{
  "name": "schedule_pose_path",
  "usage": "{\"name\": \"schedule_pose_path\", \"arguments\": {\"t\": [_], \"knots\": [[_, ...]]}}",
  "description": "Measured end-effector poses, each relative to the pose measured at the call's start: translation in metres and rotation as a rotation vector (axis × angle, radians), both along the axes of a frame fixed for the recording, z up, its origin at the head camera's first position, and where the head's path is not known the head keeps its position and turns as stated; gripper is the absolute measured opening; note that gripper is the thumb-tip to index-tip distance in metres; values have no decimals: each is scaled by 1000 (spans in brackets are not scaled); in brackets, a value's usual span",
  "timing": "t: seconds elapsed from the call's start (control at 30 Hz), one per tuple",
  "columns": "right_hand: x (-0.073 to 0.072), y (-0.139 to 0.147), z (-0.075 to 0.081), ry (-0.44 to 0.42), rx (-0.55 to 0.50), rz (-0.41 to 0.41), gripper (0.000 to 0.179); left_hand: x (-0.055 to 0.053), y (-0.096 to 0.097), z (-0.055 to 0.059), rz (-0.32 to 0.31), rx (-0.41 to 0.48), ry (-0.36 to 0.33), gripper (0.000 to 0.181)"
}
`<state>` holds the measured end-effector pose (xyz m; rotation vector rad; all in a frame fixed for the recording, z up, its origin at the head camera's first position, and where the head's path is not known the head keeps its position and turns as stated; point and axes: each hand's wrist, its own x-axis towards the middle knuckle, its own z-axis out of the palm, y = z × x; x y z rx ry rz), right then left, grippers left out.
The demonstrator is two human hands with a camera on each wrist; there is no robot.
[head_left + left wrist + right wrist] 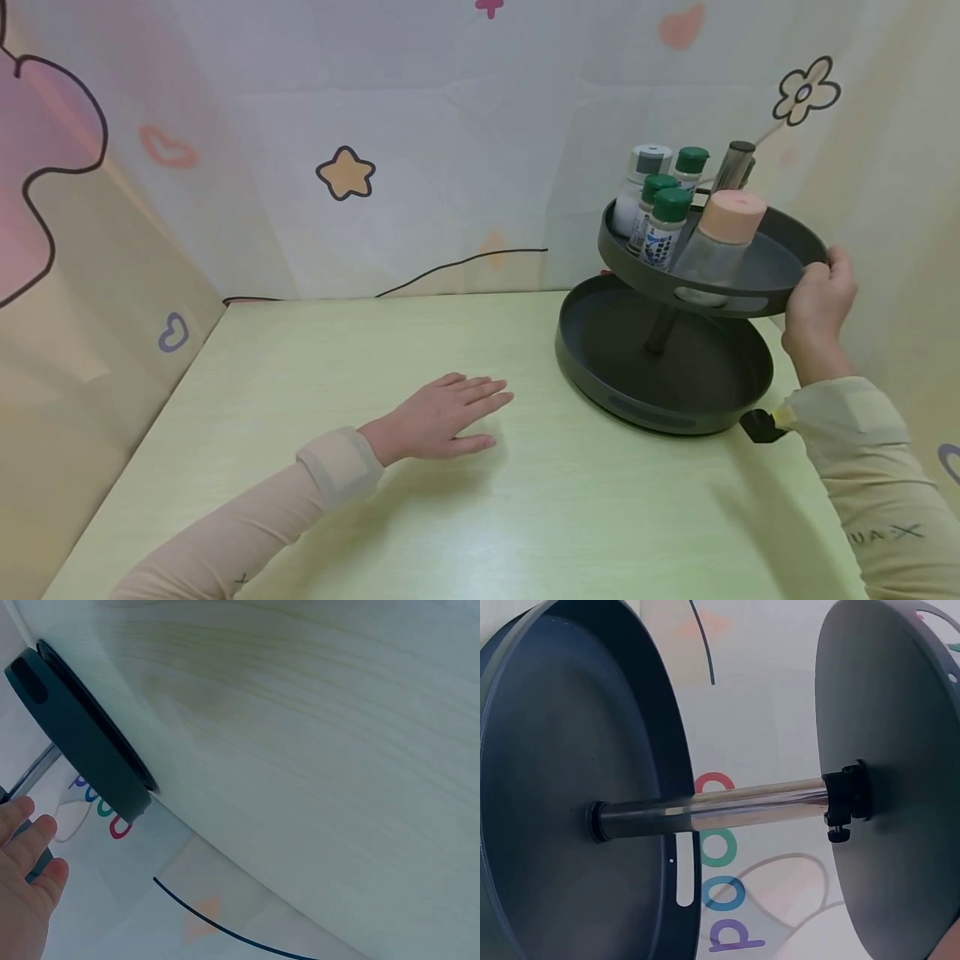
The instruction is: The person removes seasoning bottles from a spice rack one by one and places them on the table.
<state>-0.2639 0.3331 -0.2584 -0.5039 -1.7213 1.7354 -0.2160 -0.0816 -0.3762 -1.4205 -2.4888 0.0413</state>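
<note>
A dark two-tier turntable rack stands at the right of the table. Its upper tray point(783, 250) holds small green-capped bottles point(662, 243), a clear bottle with a peach cap point(708, 260), a white bottle point(625, 212) and a grey-capped container point(731, 171). My right hand point(822, 304) grips the upper tray's right rim. The lower tray point(697, 367) holds nothing. In the right wrist view, a shiny pole point(757, 808) with a black screw clamp point(844, 799) joins the tiers. My left hand point(442, 418), palm down with fingers extended, hovers over the table, touching nothing.
The pale wooden table point(322, 358) meets a printed cloth backdrop point(450, 167) behind. More cloth hangs at the left and right sides. A small black device point(761, 425) sits at my right wrist, close to the lower tray.
</note>
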Motion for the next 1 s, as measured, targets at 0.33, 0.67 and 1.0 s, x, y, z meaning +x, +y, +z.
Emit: {"name": "schedule_pose_path", "arguments": {"t": [0.33,0.67,1.0], "knots": [[-2,-3,-2,8,13,-55,26,-1,14,5,-1,55,-10,54],[-1,-6,-4,-11,45,-86,28,-4,34,13,-75,235,82,48],[-1,-4,-5,-39,50,-90,38,-8,55,27,-113,341,133,44]]}}
